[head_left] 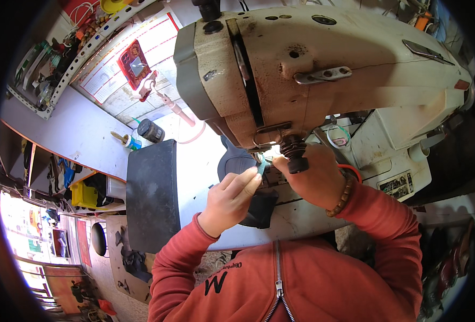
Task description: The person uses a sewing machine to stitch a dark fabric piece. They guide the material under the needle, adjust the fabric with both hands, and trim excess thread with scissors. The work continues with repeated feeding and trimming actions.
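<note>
A large beige sewing machine (350, 59) stands over my hands, its needle area lit by a small bright lamp. My left hand (231, 199) is closed, thumb and forefinger pinching a narrow dark green strip (261, 168) just in front of the needle. Across from it, my right hand (317, 176) is closed beside the needle, its fingertips partly hidden by the black knob (297, 162); what they pinch is unclear. Behind the left fingers lies a dark, curved, padded-looking piece (233, 159). Another black piece (262, 210) hangs near the table's front edge.
A black flat panel (152, 196) lies left on the white table. Beyond it stand a dark jar (150, 130) and a small pot with a brush (132, 141). A red-cased phone (134, 63) sits on a pink stand (181, 112). A white cup-shaped holder (419, 152) is at right.
</note>
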Action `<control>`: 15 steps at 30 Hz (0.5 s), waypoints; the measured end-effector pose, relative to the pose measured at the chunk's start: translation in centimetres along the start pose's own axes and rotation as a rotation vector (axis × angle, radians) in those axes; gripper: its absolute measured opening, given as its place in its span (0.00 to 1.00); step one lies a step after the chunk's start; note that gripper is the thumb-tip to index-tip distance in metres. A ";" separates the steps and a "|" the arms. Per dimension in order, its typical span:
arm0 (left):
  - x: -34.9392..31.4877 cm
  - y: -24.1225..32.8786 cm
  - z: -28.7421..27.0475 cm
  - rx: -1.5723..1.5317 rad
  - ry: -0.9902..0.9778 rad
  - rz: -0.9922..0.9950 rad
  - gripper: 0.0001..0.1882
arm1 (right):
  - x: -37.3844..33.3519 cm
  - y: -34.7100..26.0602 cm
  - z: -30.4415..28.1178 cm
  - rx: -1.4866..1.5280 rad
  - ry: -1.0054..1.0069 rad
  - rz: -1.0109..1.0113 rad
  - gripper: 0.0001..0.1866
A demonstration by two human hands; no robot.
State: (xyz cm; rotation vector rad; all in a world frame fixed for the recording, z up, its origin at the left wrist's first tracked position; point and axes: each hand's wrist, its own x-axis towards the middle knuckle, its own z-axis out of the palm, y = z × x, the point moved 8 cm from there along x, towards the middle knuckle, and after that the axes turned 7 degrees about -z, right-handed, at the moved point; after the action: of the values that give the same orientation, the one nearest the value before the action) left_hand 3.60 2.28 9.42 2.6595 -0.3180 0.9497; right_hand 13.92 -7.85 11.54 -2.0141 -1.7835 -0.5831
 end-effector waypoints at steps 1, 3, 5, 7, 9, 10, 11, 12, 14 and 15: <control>-0.1 -0.1 0.0 -0.006 0.003 0.002 0.24 | -0.1 0.1 0.1 0.003 -0.012 0.010 0.02; -0.3 -0.3 0.2 -0.022 0.003 -0.002 0.23 | -0.2 0.2 0.1 0.022 -0.019 0.030 0.02; -0.5 -0.5 0.4 -0.041 -0.004 -0.019 0.23 | -0.2 0.2 0.2 0.023 -0.021 0.030 0.02; -0.6 -0.5 0.5 -0.042 0.009 -0.013 0.23 | -0.1 0.3 0.2 0.044 0.003 0.040 0.02; -0.6 -0.5 0.6 -0.042 0.021 -0.011 0.23 | -0.1 0.4 0.2 0.075 0.035 0.061 0.03; -0.6 -0.4 0.6 -0.040 0.028 -0.009 0.23 | -0.2 0.4 0.3 0.071 0.028 0.064 0.03; -0.7 -0.5 0.6 -0.035 0.039 -0.011 0.23 | -0.2 0.4 0.4 0.065 0.022 0.065 0.03; -0.7 -0.4 0.7 -0.035 0.042 -0.010 0.24 | -0.2 0.4 0.4 0.058 0.018 0.063 0.03; -0.7 -0.4 0.7 -0.028 0.052 -0.021 0.24 | -0.3 0.6 0.5 0.101 0.021 0.083 0.03; -0.7 -0.3 0.7 -0.023 0.056 -0.019 0.24 | -0.3 0.8 0.5 0.123 0.021 0.093 0.03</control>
State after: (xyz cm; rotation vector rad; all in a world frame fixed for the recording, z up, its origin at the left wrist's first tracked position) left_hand 3.56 2.42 8.36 2.6055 -0.2881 1.0070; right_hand 14.67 -7.92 10.94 -1.9878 -1.6608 -0.4535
